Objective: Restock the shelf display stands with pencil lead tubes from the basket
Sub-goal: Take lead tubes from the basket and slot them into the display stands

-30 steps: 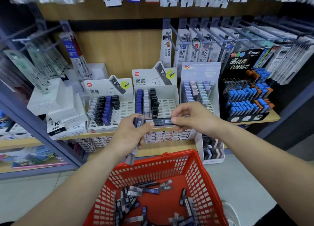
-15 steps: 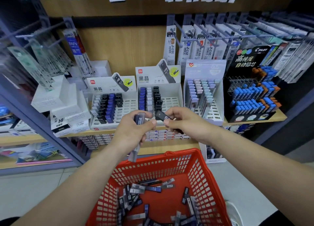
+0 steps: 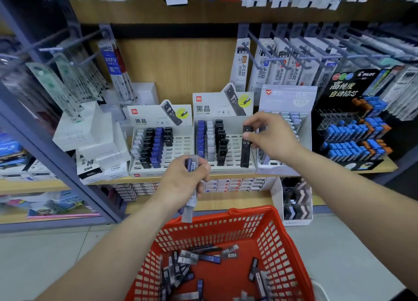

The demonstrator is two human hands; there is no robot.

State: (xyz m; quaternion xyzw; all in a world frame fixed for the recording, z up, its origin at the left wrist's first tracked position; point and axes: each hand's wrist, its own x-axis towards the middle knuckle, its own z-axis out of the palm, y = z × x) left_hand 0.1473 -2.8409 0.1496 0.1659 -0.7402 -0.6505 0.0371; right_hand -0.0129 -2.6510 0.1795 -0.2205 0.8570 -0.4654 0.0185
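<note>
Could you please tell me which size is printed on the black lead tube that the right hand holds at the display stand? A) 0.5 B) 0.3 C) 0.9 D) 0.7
A: the black lead tube pinched upright by the right hand reads 0.5 in white, at the right side of the white display stand. The left hand grips spare tubes.

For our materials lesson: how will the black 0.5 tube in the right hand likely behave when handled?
Probably stiff: the black tube is straight though the right hand pinches only its upper part. Likely light, as fingertips suffice. Tall and narrow, it may tip unless slotted.
</note>
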